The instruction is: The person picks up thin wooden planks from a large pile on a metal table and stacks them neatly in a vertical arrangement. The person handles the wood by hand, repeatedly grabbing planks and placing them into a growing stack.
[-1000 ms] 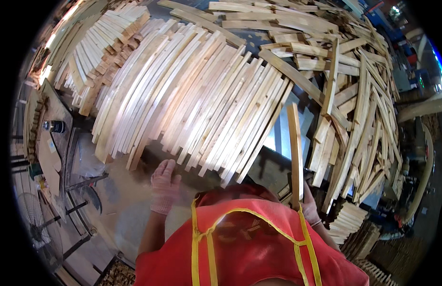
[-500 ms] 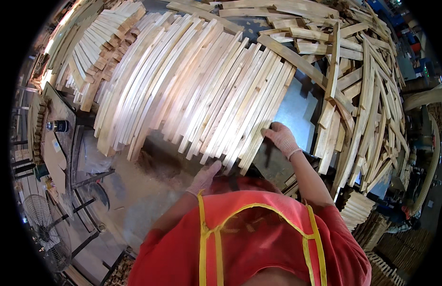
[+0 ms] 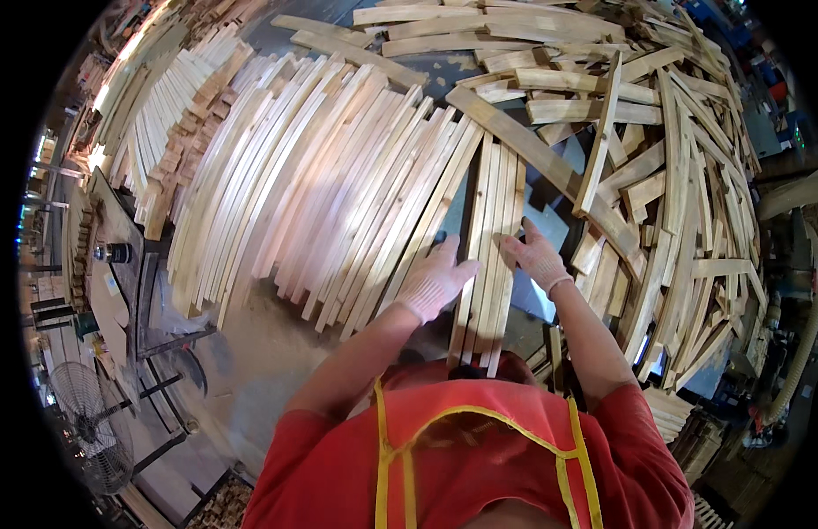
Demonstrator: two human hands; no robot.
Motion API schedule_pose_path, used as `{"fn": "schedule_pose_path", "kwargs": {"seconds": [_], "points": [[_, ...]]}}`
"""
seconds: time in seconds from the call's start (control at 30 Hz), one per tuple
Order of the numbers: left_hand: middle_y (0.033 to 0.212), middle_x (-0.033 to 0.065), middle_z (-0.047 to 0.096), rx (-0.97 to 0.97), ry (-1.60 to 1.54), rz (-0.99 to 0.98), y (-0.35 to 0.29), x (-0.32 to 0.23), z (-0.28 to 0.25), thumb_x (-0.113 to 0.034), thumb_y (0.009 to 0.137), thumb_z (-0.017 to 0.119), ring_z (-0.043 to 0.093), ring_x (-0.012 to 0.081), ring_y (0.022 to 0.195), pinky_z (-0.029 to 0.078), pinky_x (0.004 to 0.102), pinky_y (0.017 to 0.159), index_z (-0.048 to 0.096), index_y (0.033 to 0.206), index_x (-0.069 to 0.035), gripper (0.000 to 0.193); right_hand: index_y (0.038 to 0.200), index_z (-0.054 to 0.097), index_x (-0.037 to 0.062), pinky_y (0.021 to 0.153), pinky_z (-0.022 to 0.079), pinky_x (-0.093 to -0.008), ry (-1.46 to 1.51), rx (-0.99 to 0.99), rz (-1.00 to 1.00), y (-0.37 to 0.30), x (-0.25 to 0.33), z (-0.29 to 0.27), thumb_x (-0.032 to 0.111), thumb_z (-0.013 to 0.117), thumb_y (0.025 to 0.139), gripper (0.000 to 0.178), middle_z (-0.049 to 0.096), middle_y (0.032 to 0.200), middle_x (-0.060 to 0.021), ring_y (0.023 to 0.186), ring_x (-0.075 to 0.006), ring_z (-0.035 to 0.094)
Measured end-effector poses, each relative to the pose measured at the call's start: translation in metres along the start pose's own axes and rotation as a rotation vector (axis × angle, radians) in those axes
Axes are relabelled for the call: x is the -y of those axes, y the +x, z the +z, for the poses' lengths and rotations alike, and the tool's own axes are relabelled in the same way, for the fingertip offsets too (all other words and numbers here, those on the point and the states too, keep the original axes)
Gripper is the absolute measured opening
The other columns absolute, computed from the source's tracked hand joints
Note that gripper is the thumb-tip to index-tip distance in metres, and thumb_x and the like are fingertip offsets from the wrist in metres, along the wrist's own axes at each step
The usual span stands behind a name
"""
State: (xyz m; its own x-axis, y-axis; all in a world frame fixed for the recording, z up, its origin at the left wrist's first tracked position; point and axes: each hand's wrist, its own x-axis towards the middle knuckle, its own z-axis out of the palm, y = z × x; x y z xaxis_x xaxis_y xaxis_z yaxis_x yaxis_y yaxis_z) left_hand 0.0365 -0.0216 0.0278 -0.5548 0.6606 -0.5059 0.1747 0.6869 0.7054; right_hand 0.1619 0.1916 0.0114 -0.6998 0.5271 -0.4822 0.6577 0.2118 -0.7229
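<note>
Several pale wooden strips [image 3: 490,238] lie side by side as a small group, set apart by a narrow gap from the wide row of strips [image 3: 338,194] on the left. My left hand [image 3: 434,280], in a light knitted glove, is at the gap with thumb and fingers spread, its thumb near the group's left edge. At the group's right edge is my gloved right hand [image 3: 536,257], its fingers apart and close against the outermost strip. Neither hand is closed round a strip. The strips' near ends reach toward my red apron [image 3: 488,414].
A jumbled heap of wooden pieces [image 3: 682,194] fills the right side, with one long board [image 3: 515,132] slanting toward the strips. More boards [image 3: 506,26] lie at the far side. Stacked strips [image 3: 175,115] stand far left, near a dark can [image 3: 118,253] and a caged fan [image 3: 90,428].
A group of strips at the row's right end now stands apart, turned more upright in view. My left hand has moved up and right from the near ends to the gap; the right stays by the outer edge.
</note>
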Motion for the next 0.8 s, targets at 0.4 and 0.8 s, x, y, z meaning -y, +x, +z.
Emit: {"fn": "schedule_pose_path", "kwargs": {"seconds": [0.4, 0.8], "points": [[0.148, 0.0269, 0.051, -0.472, 0.165, 0.344, 0.043, -0.148, -0.049, -0.025, 0.088, 0.076, 0.057, 0.0441, 0.131, 0.048, 0.0486, 0.112, 0.038, 0.158, 0.003, 0.084, 0.134, 0.065, 0.0045, 0.078, 0.053, -0.0289, 0.676, 0.100, -0.145, 0.024, 0.107, -0.079, 0.024, 0.082, 0.093, 0.049, 0.073, 0.107, -0.0030, 0.087, -0.0119, 0.063], [0.150, 0.0251, 0.055, -0.872, 0.219, 0.908, 0.030, -0.104, -0.188, -0.009, 0.085, 0.075, 0.057, 0.0429, 0.134, 0.048, 0.0532, 0.111, 0.037, 0.160, 0.003, 0.084, 0.151, 0.053, 0.0012, 0.100, 0.058, -0.0346, 0.665, -0.102, -0.660, 0.048, 0.220, -0.018, 0.021, 0.071, 0.101, 0.057, 0.065, 0.140, -0.0137, 0.122, -0.0206, 0.066]]}}
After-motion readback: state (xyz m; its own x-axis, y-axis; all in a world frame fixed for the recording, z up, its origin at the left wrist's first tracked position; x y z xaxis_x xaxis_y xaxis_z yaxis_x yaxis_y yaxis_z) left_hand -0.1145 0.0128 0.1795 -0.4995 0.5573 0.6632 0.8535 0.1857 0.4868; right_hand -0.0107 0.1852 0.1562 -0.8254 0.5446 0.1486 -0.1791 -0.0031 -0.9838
